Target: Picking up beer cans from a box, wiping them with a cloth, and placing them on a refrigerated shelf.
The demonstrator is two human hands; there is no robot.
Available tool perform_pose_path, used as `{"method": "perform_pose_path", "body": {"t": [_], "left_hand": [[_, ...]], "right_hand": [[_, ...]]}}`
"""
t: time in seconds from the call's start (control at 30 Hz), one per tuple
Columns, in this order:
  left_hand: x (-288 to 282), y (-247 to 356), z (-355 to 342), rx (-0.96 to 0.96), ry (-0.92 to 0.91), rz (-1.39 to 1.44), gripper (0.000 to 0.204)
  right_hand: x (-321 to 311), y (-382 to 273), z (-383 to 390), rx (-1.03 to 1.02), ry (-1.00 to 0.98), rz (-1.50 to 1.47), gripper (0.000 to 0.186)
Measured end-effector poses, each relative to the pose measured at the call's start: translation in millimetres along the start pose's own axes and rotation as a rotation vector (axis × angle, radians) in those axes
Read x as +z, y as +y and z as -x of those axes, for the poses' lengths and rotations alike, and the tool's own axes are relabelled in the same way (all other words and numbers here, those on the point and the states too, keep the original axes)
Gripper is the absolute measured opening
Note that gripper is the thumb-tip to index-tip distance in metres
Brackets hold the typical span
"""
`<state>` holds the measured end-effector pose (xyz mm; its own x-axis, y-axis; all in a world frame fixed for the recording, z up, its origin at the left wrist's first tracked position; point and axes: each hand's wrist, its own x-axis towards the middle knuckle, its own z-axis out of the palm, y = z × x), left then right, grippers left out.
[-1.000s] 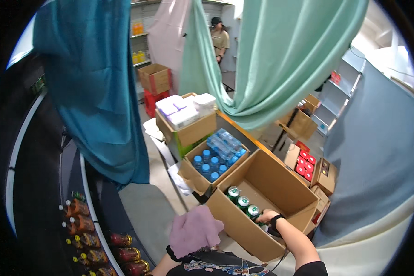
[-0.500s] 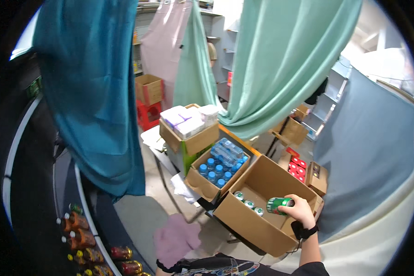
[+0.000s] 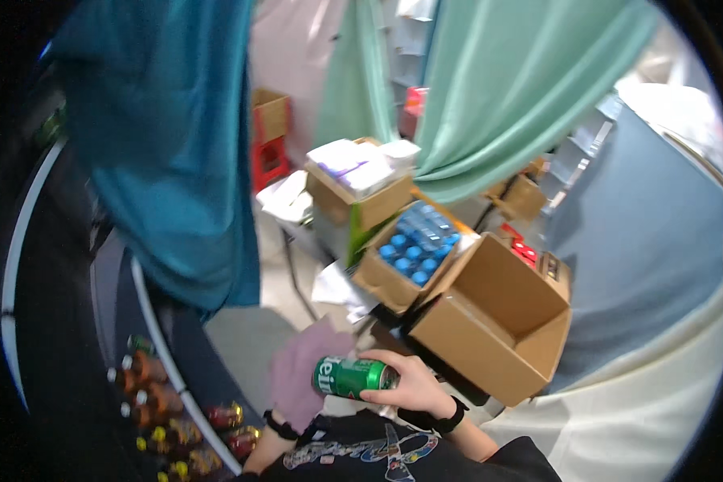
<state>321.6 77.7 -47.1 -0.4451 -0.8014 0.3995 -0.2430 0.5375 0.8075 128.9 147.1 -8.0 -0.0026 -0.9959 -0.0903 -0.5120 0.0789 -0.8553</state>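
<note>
My right hand (image 3: pixel 406 381) grips a green drink can (image 3: pixel 341 373) lying sideways, low in the middle of the view. Just left of it, a pinkish-purple cloth (image 3: pixel 293 369) covers my left hand (image 3: pixel 297 406); those fingers are hidden, and I cannot tell whether cloth and can touch. An open cardboard box (image 3: pixel 502 317) stands beyond my right hand; the cans inside are out of sight from this angle. Bottles with orange and red contents (image 3: pixel 157 398) lie in rows on the dark curved shelving to the lower left.
A carton of blue-capped bottles (image 3: pixel 390 285) and a carton of white packs (image 3: pixel 361 209) share the folding table. A teal curtain (image 3: pixel 169 161) hangs left, mint curtains (image 3: pixel 522 80) behind, a grey-blue sheet (image 3: pixel 618 241) right. A red stool (image 3: pixel 269 157) stands behind.
My right hand has lifted the can out of the box and brought it down leftward beside the cloth-covered left hand. The view has shifted, and the person behind is no longer visible.
</note>
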Motion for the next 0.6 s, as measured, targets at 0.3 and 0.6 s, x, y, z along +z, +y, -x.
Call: {"method": "perform_pose_path", "body": {"t": [0.3,0.6], "left_hand": [[-40.2,-68.9,69.2,-0.660,0.276,0.767,0.025],[-59.4,-85.5,74.1,-0.804,0.606,0.679,0.018]], "right_hand": [[81.3,-24.4,-58.6,-0.168,-0.043,-0.089,0.056],[117.7,-37.1,-100.8,-0.272,-0.198,0.098,0.056]]}}
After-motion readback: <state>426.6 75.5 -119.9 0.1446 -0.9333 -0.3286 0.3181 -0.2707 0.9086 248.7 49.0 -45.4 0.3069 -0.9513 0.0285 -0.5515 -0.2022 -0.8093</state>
